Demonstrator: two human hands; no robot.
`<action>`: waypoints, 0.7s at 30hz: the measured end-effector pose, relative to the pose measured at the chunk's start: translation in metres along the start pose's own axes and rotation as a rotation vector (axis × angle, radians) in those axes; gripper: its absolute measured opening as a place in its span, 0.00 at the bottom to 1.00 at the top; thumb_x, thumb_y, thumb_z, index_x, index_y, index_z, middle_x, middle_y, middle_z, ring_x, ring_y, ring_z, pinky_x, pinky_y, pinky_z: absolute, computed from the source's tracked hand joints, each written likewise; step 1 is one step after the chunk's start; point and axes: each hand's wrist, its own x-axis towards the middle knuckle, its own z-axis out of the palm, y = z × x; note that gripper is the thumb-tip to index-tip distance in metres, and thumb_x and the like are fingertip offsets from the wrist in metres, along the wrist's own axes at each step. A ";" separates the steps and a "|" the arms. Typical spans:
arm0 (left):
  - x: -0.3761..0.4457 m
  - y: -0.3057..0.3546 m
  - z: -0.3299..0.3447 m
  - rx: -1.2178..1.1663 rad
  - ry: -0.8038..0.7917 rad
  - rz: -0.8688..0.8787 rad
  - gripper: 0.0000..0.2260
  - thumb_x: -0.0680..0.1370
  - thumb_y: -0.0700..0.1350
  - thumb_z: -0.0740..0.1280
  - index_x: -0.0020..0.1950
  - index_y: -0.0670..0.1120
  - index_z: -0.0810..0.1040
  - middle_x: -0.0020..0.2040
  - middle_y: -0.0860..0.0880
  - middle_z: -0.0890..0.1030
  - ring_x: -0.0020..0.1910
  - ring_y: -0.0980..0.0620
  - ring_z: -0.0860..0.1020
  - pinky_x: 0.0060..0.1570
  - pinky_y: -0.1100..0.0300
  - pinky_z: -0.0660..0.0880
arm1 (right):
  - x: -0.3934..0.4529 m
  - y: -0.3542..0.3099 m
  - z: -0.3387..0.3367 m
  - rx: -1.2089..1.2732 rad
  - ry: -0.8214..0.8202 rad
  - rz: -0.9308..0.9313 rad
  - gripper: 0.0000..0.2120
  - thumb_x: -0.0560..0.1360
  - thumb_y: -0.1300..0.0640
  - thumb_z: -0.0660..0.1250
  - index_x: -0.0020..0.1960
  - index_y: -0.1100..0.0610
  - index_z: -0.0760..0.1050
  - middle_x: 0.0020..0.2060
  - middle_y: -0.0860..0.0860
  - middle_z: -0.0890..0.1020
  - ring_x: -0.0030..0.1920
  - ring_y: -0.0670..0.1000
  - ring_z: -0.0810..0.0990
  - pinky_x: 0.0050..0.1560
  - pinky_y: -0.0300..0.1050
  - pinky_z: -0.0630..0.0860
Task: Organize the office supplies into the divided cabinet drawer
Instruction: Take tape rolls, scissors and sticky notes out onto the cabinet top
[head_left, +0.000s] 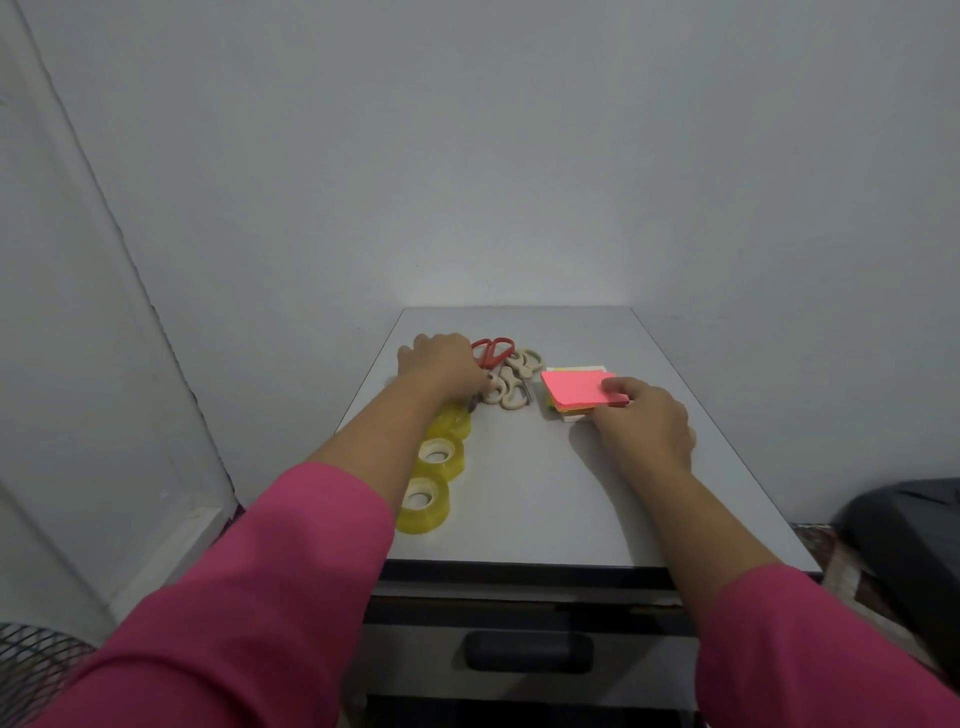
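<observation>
1. My right hand (644, 423) grips the near right corner of the sticky notes (579, 391): the thumb lies on the pink top sheet and the other fingers are curled round the stack's edge.
2. My left hand (441, 364) is curled down over the scissors (511, 379). Its fingers are hidden under the knuckles, so I cannot tell whether they grip a pair or only rest on it.
3. The scissors lie in a heap just right of that hand: a red-handled pair farthest back, beige-handled ones nearer, handles pointing right and away from me.
4. Three yellow tape rolls (439, 454) stand in a row along the left edge of the desk (519, 493), running from my left wrist back toward me.
5. The notes sit right of the scissors, apart from them, so each hand has its own thing directly under it.
6. The drawer (527, 649) is below the desk's front edge, nearer me than everything else, and looks closed; I judge it must be opened before anything goes in.
</observation>
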 end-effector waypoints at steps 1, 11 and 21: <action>0.000 0.002 0.001 0.040 0.030 0.010 0.17 0.73 0.57 0.68 0.51 0.45 0.73 0.55 0.46 0.76 0.60 0.44 0.69 0.57 0.51 0.66 | 0.000 0.000 0.000 -0.001 0.000 0.000 0.20 0.69 0.58 0.64 0.59 0.44 0.78 0.54 0.51 0.80 0.57 0.55 0.75 0.58 0.49 0.69; 0.002 0.013 0.000 -0.168 0.098 -0.012 0.14 0.78 0.55 0.63 0.56 0.48 0.79 0.55 0.48 0.78 0.59 0.44 0.72 0.57 0.52 0.70 | 0.000 -0.001 0.001 0.018 0.007 -0.007 0.18 0.70 0.54 0.64 0.59 0.42 0.78 0.54 0.51 0.80 0.57 0.55 0.75 0.60 0.51 0.70; -0.008 -0.028 -0.005 -0.180 -0.018 -0.008 0.10 0.76 0.39 0.67 0.56 0.41 0.81 0.54 0.43 0.81 0.53 0.45 0.79 0.51 0.56 0.75 | -0.002 -0.001 -0.001 0.017 -0.053 -0.036 0.21 0.71 0.52 0.65 0.62 0.38 0.75 0.60 0.48 0.78 0.63 0.54 0.72 0.63 0.50 0.64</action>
